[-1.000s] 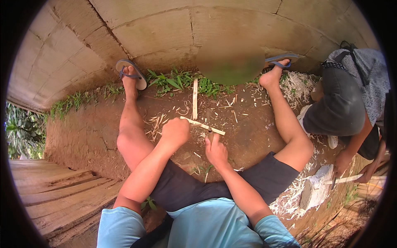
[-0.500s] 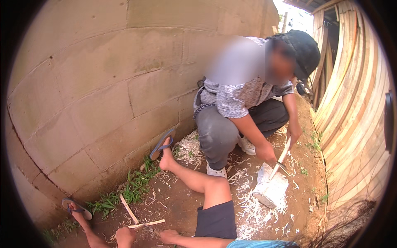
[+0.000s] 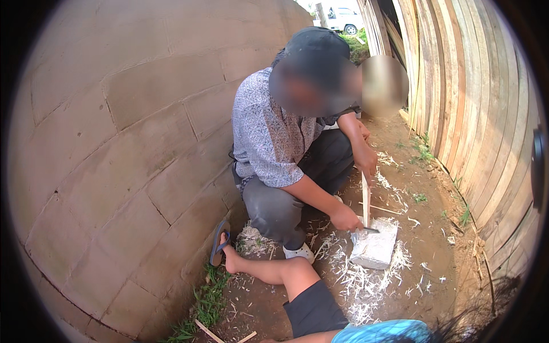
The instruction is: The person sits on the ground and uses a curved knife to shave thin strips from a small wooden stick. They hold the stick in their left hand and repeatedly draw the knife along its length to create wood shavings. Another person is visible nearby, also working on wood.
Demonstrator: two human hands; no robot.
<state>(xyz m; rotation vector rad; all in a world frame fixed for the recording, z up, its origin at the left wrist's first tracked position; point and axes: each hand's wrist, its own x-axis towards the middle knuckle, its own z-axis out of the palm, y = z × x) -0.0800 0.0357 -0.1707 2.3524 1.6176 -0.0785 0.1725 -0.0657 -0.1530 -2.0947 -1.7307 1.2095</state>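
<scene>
Only my right forearm (image 3: 313, 337) shows, below a light blue sleeve (image 3: 384, 332), at the lower edge. My right hand is almost wholly cut off there, and its fingers are hidden. My left hand is out of view. Nearest to the right hand, at the bottom edge, are the end of a pale wooden strip (image 3: 247, 337) and another wooden strip (image 3: 209, 331) on the ground. My bent leg (image 3: 266, 271), in black shorts (image 3: 315, 308), stretches left to a foot in a flip-flop (image 3: 218, 244).
Opposite, a squatting person (image 3: 266, 137) in a dark cap holds a wooden stick (image 3: 366, 197) upright on a whitish block (image 3: 374, 243), with a knife (image 3: 370, 230) against it. Wood shavings (image 3: 366, 291) surround the block. A block wall (image 3: 126, 171) stands left, a plank fence (image 3: 474, 114) right.
The view has swung to the right and up, so my left hand and most of the right have left the picture. The other person's stick now stands more upright.
</scene>
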